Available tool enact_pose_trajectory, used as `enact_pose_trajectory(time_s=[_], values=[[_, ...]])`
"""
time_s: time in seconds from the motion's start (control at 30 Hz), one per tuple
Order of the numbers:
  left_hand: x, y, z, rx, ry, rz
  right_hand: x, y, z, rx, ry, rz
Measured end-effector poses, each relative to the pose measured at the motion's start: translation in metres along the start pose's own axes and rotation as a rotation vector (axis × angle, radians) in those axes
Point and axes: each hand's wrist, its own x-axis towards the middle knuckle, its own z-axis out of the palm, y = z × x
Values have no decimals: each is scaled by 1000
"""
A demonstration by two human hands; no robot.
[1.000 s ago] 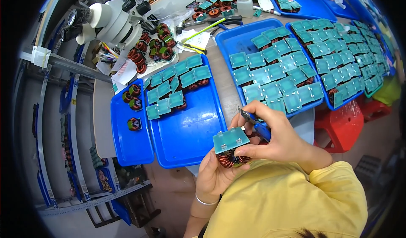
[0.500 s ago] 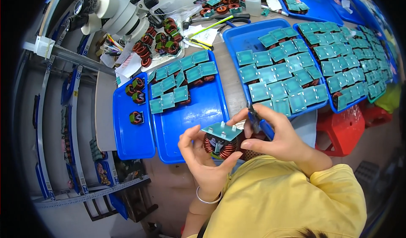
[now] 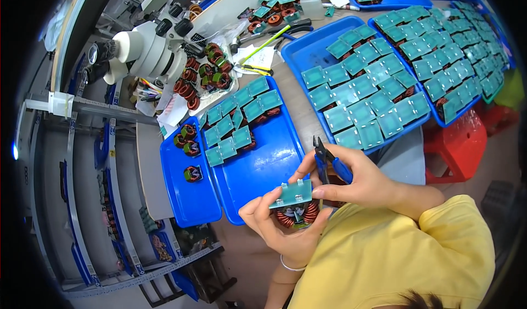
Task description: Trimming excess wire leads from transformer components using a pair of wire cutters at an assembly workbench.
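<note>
In front of my chest, my left hand (image 3: 279,243) grips a toroidal coil (image 3: 311,212) with copper windings and a green circuit board (image 3: 291,195) on top. The board is tilted, and small pale terminals stand on its face. My right hand (image 3: 370,182) holds blue-handled cutters (image 3: 343,170), their dark jaws pointing up and away from the board. Fingertips of the right hand also touch the coil and the board's edge. Just beyond, a blue tray (image 3: 269,169) carries several board-topped coils (image 3: 241,138) in its far half.
At left, a smaller blue tray (image 3: 195,204) holds several bare coils (image 3: 192,174). Blue trays (image 3: 296,51) full of board-topped coils line the right. A white microscope (image 3: 148,51), loose coils and a yellow cutter knife (image 3: 255,69) sit at the back. Red stools (image 3: 458,144) stand at right.
The whole view has shifted. The board now tips its face more toward me, and the cutters have turned so their jaws show, pointing up. Both hands keep their hold.
</note>
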Motion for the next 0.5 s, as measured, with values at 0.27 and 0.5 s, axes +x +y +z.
enact_pose_trajectory(time_s=[0.27, 0.5], values=[[-2, -2, 5, -441, 32, -221, -5, -2, 4, -213, 73, -157], [-1, -2, 4, -446, 6, -215, -5, 1, 3, -177, 93, -164]])
